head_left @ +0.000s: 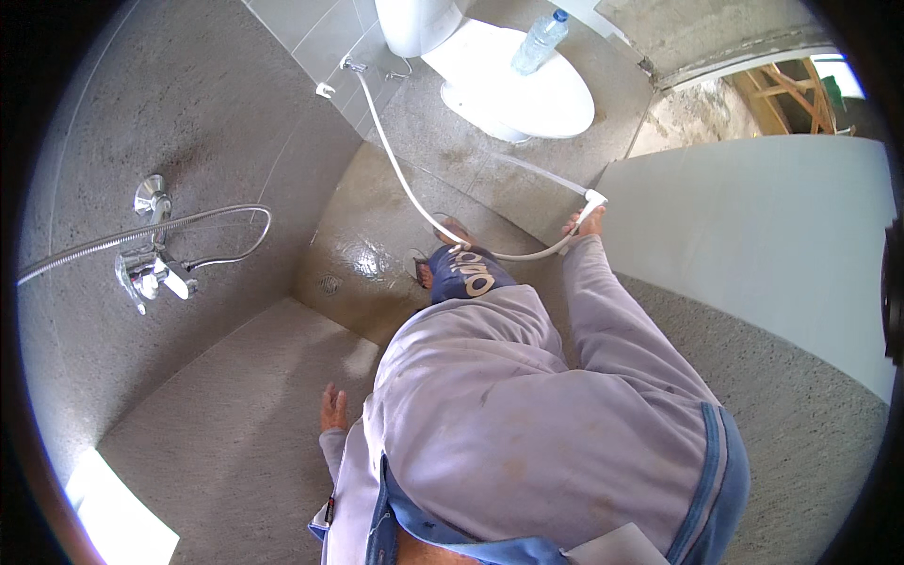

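Observation:
In my right hand (587,224), fingers wrapped round its handle, is a white bidet sprayer (593,200). A stream of water (541,172) leaves its head toward the floor by the toilet. From the handle a white hose (395,174) curves down across my legs and up to a chrome wall valve (354,65). My left hand (334,410) hangs low at my left side with fingers stretched out, holding nothing, near the grey wall. The tiled floor (363,202) around my feet is wet and shiny.
A white toilet (546,99) stands ahead, a clear plastic bottle (540,42) with a blue cap on its lid. On the left wall are a chrome mixer tap (151,268) and metal shower hose (221,214). A floor drain (329,284) lies below; a pale panel (753,226) stands right.

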Available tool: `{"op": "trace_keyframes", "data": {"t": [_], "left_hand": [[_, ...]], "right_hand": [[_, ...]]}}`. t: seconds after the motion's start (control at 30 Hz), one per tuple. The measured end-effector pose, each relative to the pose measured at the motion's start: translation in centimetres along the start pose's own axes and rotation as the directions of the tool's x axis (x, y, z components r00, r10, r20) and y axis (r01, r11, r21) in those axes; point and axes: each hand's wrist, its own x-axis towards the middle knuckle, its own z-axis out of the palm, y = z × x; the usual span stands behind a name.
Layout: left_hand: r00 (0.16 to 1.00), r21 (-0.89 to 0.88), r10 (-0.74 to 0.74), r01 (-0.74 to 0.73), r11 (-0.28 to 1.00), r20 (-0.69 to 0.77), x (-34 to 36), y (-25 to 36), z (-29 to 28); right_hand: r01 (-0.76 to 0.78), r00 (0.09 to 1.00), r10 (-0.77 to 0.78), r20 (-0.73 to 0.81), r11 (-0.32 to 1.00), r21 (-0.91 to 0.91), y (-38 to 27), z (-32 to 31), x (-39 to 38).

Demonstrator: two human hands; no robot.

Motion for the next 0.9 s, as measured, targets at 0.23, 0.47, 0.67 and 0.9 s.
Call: {"op": "trace_keyframes", "data": {"t": [0.23,0.47,0.67,0.9], "left_hand": [[0.994,0.145,0.059,-0.071,0.987,0.091,1.8,9.6,-1.7],[0.987,0.210,0.026,-0.060,0.976,0.159,3.5,9.6,0.4],[0.990,0.118,0.052,-0.068,0.991,0.134,3.4,10.9,2.7],[0.988,0.249,-0.116,0.087,0.965,0.104,3.2,13.3,6.0]], "right_hand": [[-0.062,0.996,0.065,-0.063,0.997,0.037,1.7,-2.1,2.0],[0.001,0.999,0.009,0.052,0.980,-0.201,0.6,2.8,1.8],[0.038,0.992,0.007,0.122,0.931,-0.363,-1.7,6.1,2.4],[0.269,0.827,0.159,0.539,0.731,-0.628,-1.6,14.1,1.2]]}}
